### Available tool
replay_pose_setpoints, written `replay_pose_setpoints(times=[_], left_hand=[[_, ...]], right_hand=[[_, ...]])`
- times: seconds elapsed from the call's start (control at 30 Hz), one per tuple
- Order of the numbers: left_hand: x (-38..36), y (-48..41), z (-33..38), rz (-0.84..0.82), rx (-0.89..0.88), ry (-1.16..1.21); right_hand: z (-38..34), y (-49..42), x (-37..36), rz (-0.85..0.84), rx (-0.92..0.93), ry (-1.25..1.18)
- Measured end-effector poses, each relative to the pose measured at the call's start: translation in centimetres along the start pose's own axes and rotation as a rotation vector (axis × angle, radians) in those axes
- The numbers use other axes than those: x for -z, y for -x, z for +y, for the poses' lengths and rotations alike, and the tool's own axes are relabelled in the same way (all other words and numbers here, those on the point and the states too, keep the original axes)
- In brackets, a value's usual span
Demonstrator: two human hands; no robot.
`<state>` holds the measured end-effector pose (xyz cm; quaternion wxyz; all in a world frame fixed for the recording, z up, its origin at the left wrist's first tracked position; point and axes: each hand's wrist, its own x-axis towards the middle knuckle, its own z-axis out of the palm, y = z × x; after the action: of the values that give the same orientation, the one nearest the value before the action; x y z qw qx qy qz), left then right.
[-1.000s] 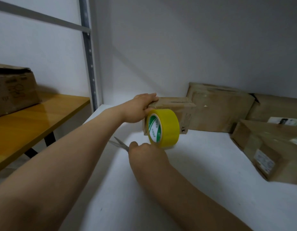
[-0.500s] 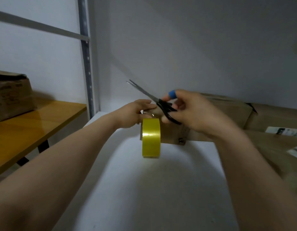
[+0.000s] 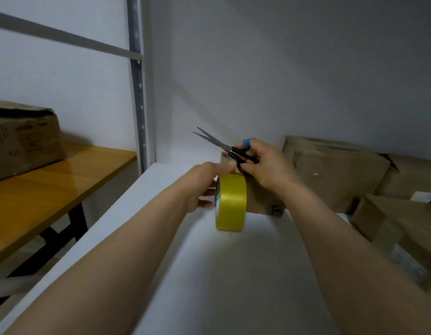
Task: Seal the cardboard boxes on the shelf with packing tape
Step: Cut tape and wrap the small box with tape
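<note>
White shelf (image 3: pixel 209 274) with a small cardboard box (image 3: pixel 260 201), an upright yellow tape roll (image 3: pixel 231 204), larger boxes (image 3: pixel 335 175) at right

yellow tape roll (image 3: pixel 231 204) (on edge) just before a small brown box (image 3: pixel 260 201)

Arms outstretched; left grip (image 3: pixel 204 187) curled low, right grip (image 3: pixel 264 166) curled higher.

We see a yellow roll of tape (image 3: pixel 231 204) with green and white on its side face. The scissors (image 3: pixel 230 149) have black handles and silvery blades, and one finger of the right hand (image 3: pixel 270 170) has a blue tip. The boxes (image 3: pixel 335 172) are plain brown, the shelf (image 3: pixel 209 274) is white, and the table (image 3: pixel 52 189) on the left is glossy honey-yellow with black legs.
</note>
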<state>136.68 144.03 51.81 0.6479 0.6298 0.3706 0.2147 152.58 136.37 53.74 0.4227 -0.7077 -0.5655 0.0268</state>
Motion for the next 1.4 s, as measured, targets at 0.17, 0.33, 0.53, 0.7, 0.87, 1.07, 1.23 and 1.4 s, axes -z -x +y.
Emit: replay_pose_setpoints(times=[0.17, 0.33, 0.53, 0.7, 0.87, 1.07, 1.23, 1.4], left_hand=[[-1.4, 1.1, -0.4, -0.035, 0.121, 0.114], [-2.2, 1.3, 0.3, -0.033, 0.109, 0.126], [-1.5, 1.3, 0.0, -0.064, 0.274, 0.146], [-2.5, 1.9, 0.2, -0.087, 0.271, 0.371], [-3.5, 1.2, -0.1, -0.024, 0.241, 0.520], [-3.2, 0.1, 0.4, -0.045, 0.207, 0.385], [-1.9, -0.9, -0.6, -0.093, 0.217, 0.344], [-1.4, -1.8, -1.2, -0.129, 0.197, 0.321]], right_hand=[[-0.2, 0.3, -0.1, -0.017, 0.003, 0.006], [-0.3, 0.3, 0.0, -0.021, -0.012, -0.053], [-0.5, 0.3, 0.3, -0.067, -0.071, -0.218], [-0.3, -0.1, 0.2, -0.050, -0.064, -0.192], [-0.1, -0.3, 0.3, -0.042, -0.045, -0.171], [-0.9, 3.1, 5.0, -0.031, -0.042, -0.541], [2.8, 5.2, 9.7, -0.385, -0.157, -0.365], [4.2, 5.9, 10.2, -0.535, -0.322, -0.244]])
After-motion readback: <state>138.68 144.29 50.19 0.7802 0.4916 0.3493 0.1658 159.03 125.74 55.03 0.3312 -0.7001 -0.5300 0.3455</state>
